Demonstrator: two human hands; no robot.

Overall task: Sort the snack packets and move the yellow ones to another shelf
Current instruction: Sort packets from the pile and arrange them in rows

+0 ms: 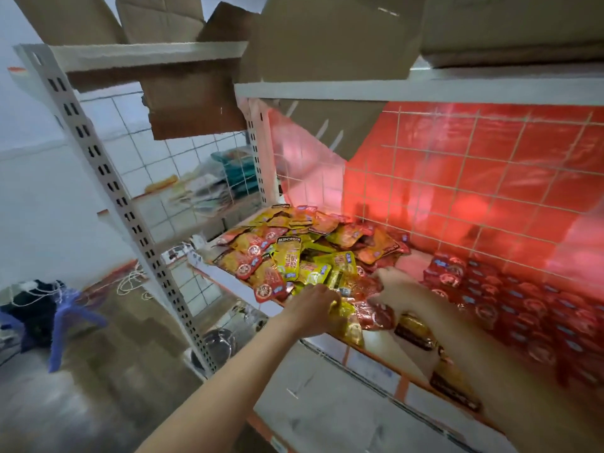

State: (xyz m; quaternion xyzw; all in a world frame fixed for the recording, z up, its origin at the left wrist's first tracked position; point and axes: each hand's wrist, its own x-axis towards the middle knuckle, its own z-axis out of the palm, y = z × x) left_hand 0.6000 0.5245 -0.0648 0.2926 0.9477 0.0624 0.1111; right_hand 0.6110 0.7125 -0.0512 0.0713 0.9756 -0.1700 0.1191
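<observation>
A: Closest to the camera, what are the hands doing?

B: Both reach onto the shelf. The left hand lies knuckles-up at the near edge of the heap, fingers bent down over a glossy yellow packet. The right hand is blurred; its fingers are tucked among red packets, and I cannot tell whether it clamps one or only presses.

A: And the snack packets themselves?

B: The mixed pile of snack packets sits on the left part of that shelf, just beyond the hands. They are small flat foil pouches, shiny and crinkled, yellow, orange and red, many with a round seal printed on them. They lie jumbled, pointing every way; one yellow pouch near the middle runs its long side away from the camera, print upside down.

A: To the right?

B: Red packets lie in flat rows, covering the shelf's right side.

A: Further back?

B: A white wire grid backs the shelf, with red film behind it. Above, brown cardboard boxes rest on a white metal shelf board, and a perforated steel upright slants at left.
</observation>
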